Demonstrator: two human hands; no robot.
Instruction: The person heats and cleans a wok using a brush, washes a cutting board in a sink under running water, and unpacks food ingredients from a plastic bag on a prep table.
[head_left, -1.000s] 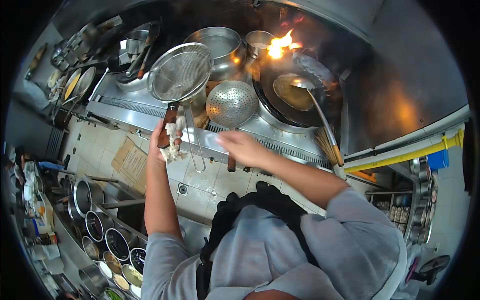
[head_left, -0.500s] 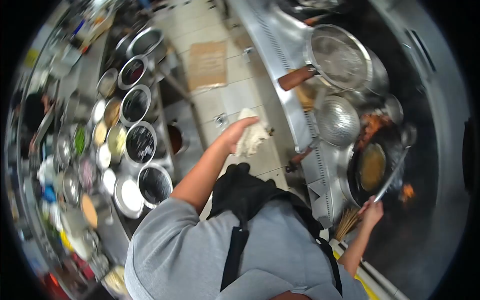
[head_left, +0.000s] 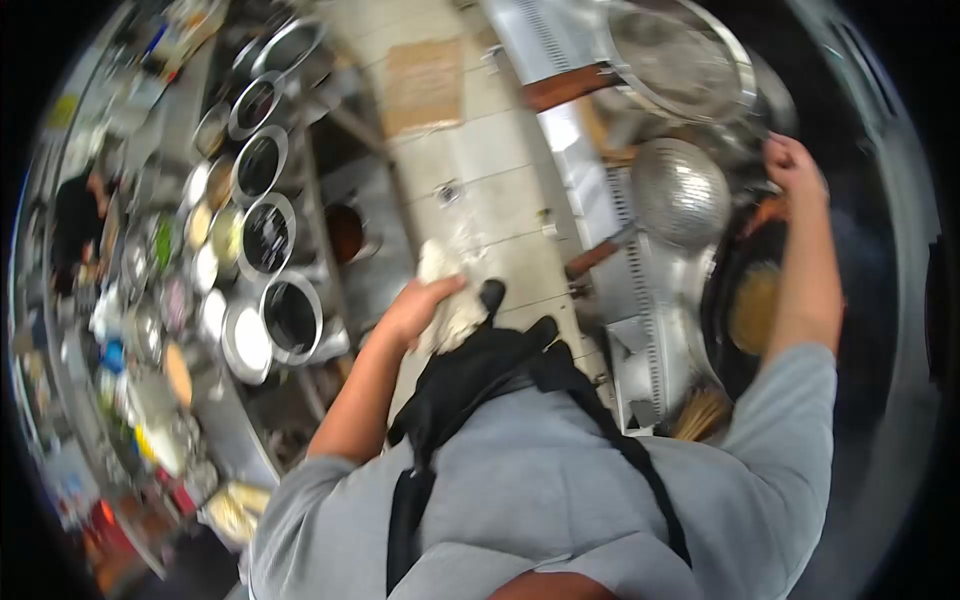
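My left hand (head_left: 420, 308) is closed round a crumpled whitish cloth (head_left: 459, 318), over the floor in front of my apron. Out at the upper right, my right hand (head_left: 793, 163) is closed beside the rim of a large mesh strainer (head_left: 680, 62); what it grips, if anything, is too blurred to make out. Below that hand is the dark wok (head_left: 716, 300) with yellowish liquid (head_left: 756, 310) in it, partly behind my right forearm. A perforated ladle (head_left: 681, 192) with a wooden handle lies on the stove, left of the wok.
Left of me stands a counter (head_left: 235, 420) with several round metal containers (head_left: 268, 238). A flattened cardboard piece (head_left: 425, 85) lies on the tiled floor. A bamboo brush (head_left: 702, 414) sits at the stove's near end. Another person (head_left: 75, 225) is at the far left.
My right hand has left the long ladle handle and moved up, away from me, past the wok. My left hand with the cloth has come lower and further left. The view has shifted slightly.
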